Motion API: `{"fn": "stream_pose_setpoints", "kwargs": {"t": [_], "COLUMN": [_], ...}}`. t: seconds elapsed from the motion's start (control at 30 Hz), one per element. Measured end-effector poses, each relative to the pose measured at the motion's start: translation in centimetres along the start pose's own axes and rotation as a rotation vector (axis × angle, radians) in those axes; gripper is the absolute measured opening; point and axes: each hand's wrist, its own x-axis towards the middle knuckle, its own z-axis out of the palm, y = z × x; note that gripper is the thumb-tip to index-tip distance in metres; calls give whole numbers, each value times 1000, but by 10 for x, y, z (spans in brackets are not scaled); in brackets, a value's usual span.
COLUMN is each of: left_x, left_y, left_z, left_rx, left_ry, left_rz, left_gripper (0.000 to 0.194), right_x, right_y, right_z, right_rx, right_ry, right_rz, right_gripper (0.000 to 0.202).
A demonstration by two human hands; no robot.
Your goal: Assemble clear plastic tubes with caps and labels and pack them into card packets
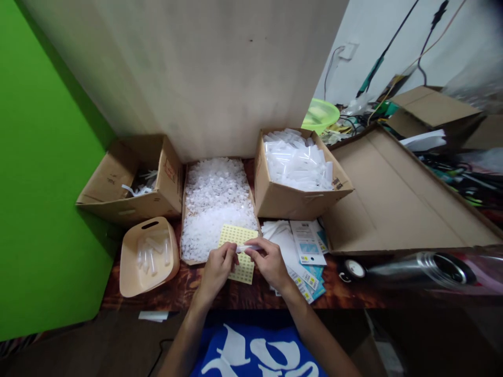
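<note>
Between my two hands a small white translucent tube (244, 248) lies level above a yellow sticker sheet (244, 271). My left hand (220, 266) pinches its left end with thumb and fingers. Closed round the right end is my right hand (269, 262). The sheet, printed with rows of small marks, rests partly against a shallow cardboard tray (187, 261) full of small white pieces. Several clear tubes (152, 256) lie in a beige basket (128, 277) at the left.
Behind stand a cardboard box (170, 180) at left and another (298, 201) heaped with translucent tubes. Printed cards (308, 243) lie right of my right hand. Farther right are a large cardboard piece (385, 199), a round black-rimmed lid (354, 269) and a metal flask (408, 272).
</note>
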Motion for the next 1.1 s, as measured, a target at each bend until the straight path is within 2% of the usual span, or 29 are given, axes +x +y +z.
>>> {"fn": "stream_pose_setpoints", "kwargs": {"t": [0.07, 0.2, 0.33, 0.4, 0.53, 0.6, 0.67, 0.73, 0.83, 1.0, 1.1], "left_x": [0, -1, -4, -3, -2, 0, 3, 7, 15, 21, 21], "left_y": [4, 7, -4, -15, -37, -45, -49, -51, -47, -35, -28], "left_z": [3, 9, 15, 16, 15, 14, 12, 10, 8, 5, 3], "left_rx": [18, 61, 149, 235, 628, 771, 811, 794, 742, 601, 538], "left_ry": [11, 105, 169, 152, -14, -67, -56, -10, 45, 145, 195], "left_rz": [6, 119, 225, 336, 534, 556, 567, 579, 608, 625, 607], "left_gripper": [46, 28, 23, 23, 59, 61, 52, 44, 35, 30, 30], "right_x": [-2, -8, -8, -5, 5, 8, 8, 6, 0, -7, -7], "right_y": [-1, -2, 0, 2, 8, 11, 12, 13, 14, 14, 16], "right_z": [0, 6, 10, 6, -18, -32, -44, -50, -49, -34, -24], "right_rx": [-68, -13, 192, 258, 205, 132, 89, 101, 124, -101, -87], "right_ry": [14, 45, 43, 76, 269, 341, 359, 312, 184, 21, -44], "right_rz": [-23, 123, 279, 316, 247, 166, 96, 82, 143, 163, 170], "right_gripper": [13, 20, 29, 32, 37, 33, 25, 23, 20, 22, 27]}}
